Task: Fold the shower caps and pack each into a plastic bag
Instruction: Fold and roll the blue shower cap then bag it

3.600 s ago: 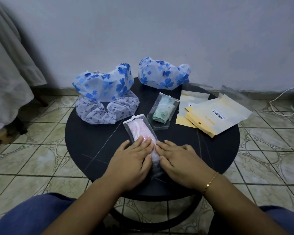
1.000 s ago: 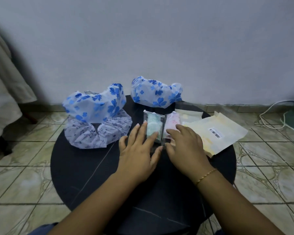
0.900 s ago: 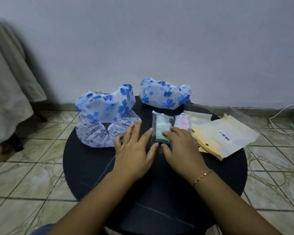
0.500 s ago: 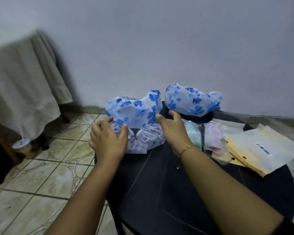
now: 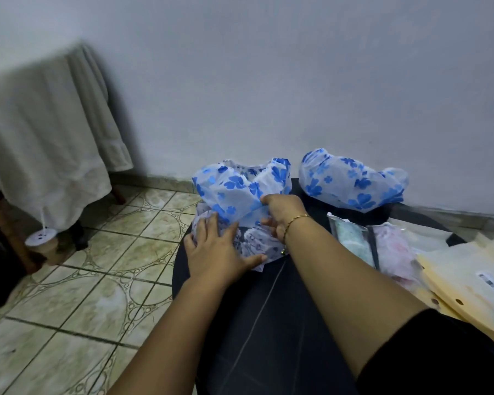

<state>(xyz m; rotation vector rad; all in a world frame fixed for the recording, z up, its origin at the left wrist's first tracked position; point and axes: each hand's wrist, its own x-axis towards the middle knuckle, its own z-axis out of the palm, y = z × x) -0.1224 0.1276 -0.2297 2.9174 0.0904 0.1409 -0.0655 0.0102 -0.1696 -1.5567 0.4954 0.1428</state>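
A white shower cap with blue flowers [image 5: 237, 186] sits on top of a pale lilac patterned cap [image 5: 253, 243] at the far left of the round black table [image 5: 268, 323]. My right hand [image 5: 283, 212] grips the blue-flowered cap at its right side, thumb and fingers pinching the plastic. My left hand [image 5: 214, 249] lies flat with spread fingers on the lilac cap's left edge. A second blue-flowered cap [image 5: 351, 181] sits at the table's back. Two packed bags lie side by side to the right, one with a green cap [image 5: 351, 240] and one with a pink cap [image 5: 394, 249].
Yellow-backed empty plastic bags [image 5: 468, 283] lie stacked at the table's right. A piece of furniture draped in white cloth [image 5: 40, 124] stands on the tiled floor [image 5: 69, 280] to the left. The wall runs close behind the table.
The pink packed bag was slid beside the green one. Both hands then moved left to the stacked caps; my right hand has taken hold of the blue-flowered cap.
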